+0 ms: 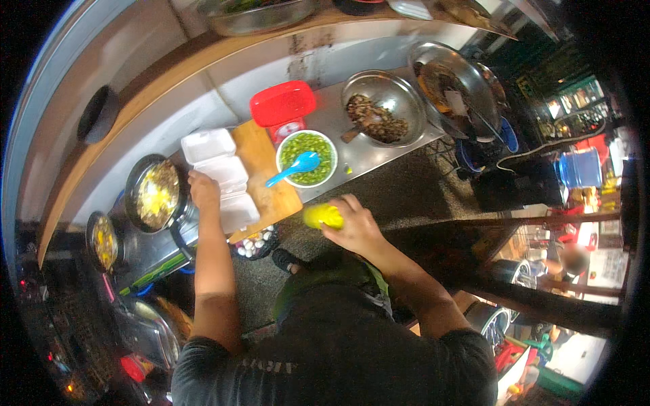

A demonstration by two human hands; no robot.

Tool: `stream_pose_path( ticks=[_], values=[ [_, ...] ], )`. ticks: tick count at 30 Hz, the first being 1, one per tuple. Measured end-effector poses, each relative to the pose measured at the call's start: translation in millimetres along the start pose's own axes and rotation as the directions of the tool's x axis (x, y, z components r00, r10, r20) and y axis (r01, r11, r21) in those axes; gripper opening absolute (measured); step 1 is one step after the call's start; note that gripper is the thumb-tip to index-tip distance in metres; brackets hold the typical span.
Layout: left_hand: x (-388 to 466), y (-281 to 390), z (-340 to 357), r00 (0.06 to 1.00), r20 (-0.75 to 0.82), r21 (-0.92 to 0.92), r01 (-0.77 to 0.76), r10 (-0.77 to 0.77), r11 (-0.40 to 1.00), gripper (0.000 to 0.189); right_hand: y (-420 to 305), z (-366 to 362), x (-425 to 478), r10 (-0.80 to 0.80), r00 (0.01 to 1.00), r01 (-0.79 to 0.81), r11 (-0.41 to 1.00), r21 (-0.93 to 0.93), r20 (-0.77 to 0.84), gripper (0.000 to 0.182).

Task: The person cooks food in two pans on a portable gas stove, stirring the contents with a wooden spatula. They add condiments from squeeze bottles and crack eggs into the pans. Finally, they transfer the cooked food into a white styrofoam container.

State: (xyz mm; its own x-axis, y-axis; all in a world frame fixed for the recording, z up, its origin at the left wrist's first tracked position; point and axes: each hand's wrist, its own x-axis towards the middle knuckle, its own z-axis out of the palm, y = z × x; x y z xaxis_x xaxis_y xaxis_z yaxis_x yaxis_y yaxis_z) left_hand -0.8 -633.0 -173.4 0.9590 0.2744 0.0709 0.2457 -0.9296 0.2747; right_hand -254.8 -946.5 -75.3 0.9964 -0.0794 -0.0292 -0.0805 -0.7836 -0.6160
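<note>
My right hand (355, 223) is closed around a yellow bottle (323, 216), held tilted just off the front edge of a wooden board (269, 157). At the left, my left hand (204, 192) is at the edge of white foam takeaway boxes (221, 170) that stand with their lids up, partly on the board; whether its fingers grip a box is not clear. Right of the boxes sits a white bowl of chopped green vegetables (327, 172), a blue spoon (304, 162) lying across it. A frying pan (131, 203) with egg and browned food is left of my left hand.
A smaller pan (91, 238) of egg is farther left. A red plastic container (283, 104) stands behind the bowl. Steel bowls (383, 81) (477, 96) are at the right on the metal counter (368, 162). Eggs (252, 244) lie in a basket below the board. A wooden shelf (167, 81) runs above.
</note>
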Motion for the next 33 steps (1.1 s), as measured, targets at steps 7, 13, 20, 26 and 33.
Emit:
stream_pose_path(
  ticks=[7,13,20,26,33],
  values=[
    [-69,64,12,0.685,-0.119,0.231,-0.685,0.719,0.691,0.036,104,-75,-75,0.384,0.909,-0.387,0.922,0.017,-0.165,0.049],
    [-203,205,68,0.317,0.318,-0.377,-0.822,0.893,0.426,0.042,163,-105,-83,0.256,0.967,-0.256,0.967,0.000,-0.009,0.057],
    [-211,258,160,0.359,0.435,-0.076,-0.899,0.826,0.431,0.039,212,-157,-73,0.241,0.959,-0.242,0.970,-0.014,0.150,0.056],
    [-225,232,165,0.492,0.443,-0.338,-0.683,0.750,0.648,0.028,214,-163,-81,0.403,0.907,-0.413,0.907,0.076,0.121,0.055],
    [-317,193,187,0.100,0.624,-0.274,-0.901,0.775,0.337,0.026,238,-156,-60,0.065,0.993,-0.067,0.997,-0.023,-0.099,0.042]
  ],
)
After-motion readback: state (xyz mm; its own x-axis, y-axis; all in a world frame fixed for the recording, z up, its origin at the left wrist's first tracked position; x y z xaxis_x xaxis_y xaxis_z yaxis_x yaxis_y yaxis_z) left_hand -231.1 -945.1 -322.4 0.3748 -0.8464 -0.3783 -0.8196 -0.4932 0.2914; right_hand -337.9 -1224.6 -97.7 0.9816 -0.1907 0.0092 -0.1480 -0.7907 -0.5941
